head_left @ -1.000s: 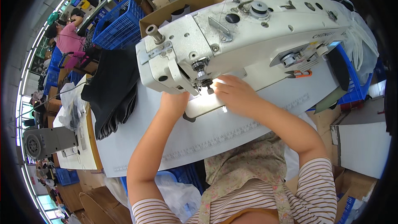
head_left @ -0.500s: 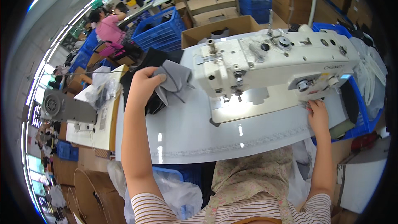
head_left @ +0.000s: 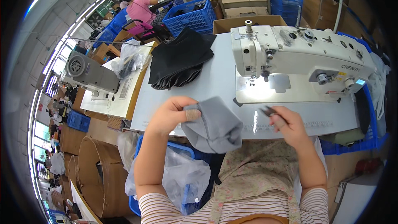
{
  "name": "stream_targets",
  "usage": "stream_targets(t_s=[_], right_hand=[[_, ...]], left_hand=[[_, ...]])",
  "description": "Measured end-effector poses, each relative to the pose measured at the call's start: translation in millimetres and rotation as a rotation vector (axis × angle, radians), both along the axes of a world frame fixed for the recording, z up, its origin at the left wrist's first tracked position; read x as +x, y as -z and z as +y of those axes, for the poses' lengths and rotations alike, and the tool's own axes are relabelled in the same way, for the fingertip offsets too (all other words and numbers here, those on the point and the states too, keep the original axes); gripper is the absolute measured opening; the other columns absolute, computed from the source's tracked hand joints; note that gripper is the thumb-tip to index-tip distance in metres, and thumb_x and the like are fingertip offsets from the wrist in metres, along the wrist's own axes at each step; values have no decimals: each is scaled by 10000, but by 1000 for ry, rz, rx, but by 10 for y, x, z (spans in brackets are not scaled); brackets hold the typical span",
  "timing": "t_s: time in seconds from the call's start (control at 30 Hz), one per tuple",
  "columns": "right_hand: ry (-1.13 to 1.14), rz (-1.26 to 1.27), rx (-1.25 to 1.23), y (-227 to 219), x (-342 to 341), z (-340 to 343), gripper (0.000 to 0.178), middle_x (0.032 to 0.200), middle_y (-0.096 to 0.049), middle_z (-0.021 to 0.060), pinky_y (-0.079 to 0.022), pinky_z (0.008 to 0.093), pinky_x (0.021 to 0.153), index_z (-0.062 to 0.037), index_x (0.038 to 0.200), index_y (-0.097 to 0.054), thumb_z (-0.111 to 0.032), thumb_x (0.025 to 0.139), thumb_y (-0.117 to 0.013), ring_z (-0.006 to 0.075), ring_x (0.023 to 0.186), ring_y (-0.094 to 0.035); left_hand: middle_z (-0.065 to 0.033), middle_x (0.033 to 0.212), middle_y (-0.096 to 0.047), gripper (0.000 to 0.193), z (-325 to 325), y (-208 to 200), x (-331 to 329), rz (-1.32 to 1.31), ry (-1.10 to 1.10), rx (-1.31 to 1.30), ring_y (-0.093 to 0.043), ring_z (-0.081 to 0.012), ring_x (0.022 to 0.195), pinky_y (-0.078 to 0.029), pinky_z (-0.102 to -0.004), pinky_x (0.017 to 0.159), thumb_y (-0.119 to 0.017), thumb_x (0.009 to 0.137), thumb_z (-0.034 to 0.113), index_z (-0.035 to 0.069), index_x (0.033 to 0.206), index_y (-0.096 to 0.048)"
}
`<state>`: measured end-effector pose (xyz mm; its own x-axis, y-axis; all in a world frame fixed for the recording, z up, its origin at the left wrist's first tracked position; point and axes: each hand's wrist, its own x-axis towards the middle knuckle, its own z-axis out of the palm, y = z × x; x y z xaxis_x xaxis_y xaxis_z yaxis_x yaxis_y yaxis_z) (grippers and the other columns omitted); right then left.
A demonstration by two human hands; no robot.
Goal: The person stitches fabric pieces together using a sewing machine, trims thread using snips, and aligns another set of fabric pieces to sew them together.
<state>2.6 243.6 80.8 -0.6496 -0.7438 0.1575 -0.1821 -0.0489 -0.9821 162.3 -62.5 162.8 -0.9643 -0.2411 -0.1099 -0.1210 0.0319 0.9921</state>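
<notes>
A white surface (head_left: 222,68) with a ruled scale along its near edge spans a busy sewing floor, a white sewing machine (head_left: 298,52) set on its right half and lit beneath the needle. To the left, a second, gray-motored machine (head_left: 91,72) sits on a separate table, and beyond it a co-worker in a pink top (head_left: 141,10) is seated. A large brown cardboard container (head_left: 97,174) stands on the floor at lower left, while a blue crate (head_left: 190,16) rests past the far edge. The sewing machine partly blocks an open carton (head_left: 248,21) behind it. A stack of black fabric pieces (head_left: 182,60) lies on the surface left of the machine; a clear plastic bag (head_left: 182,174) spills over a blue bin below. Held up before the near edge, hiding part of it, is a gray fabric piece (head_left: 213,126), pinched in the left hand (head_left: 176,114). Well apart from it, the right hand (head_left: 290,126) grips a small dark-tipped tool (head_left: 267,111), blurred and mostly covered by the fingers. A tan wrap (head_left: 192,115) circles the left thumb.
</notes>
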Motion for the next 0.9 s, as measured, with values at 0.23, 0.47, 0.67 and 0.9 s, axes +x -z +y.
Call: stream_targets(t_s=[0.23, 0.47, 0.67, 0.9], right_hand=[[-98, 312, -160, -309, 235, -356, 301, 807, -608, 42, -462, 240, 636, -47, 1093, -705, -123, 805, -747, 116, 724, -562], [-135, 301, -117, -276, 316, -333, 357, 789, -596, 23, -442, 232, 581, -65, 1095, -713, -89, 747, -790, 104, 686, -558], [-146, 322, -144, -294, 337, -361, 310, 779, -606, 23, -441, 227, 581, -63, 1047, -730, -104, 747, -793, 104, 666, -560], [-142, 308, -144, -292, 329, -349, 303, 757, -606, 23, -430, 230, 564, -58, 1029, -733, -111, 738, -799, 105, 645, -552]], left_hand=[[-62, 895, -704, 225, 357, 69, 3, -181, 301, 119, -624, -108, 799, -510, -258, 746, -716, 785, 25, -53, 995, -697], [-41, 788, -673, 219, 572, 26, -31, -203, 322, 74, -572, -93, 704, -462, -242, 653, -739, 709, -27, -59, 923, -706], [-34, 802, -674, 237, 606, 76, -53, -228, 362, 71, -561, -82, 707, -457, -237, 660, -733, 715, -17, -64, 946, -705], [-28, 800, -675, 230, 608, 94, -66, -228, 376, 92, -564, -81, 707, -460, -236, 658, -734, 719, -14, -54, 944, -709]])
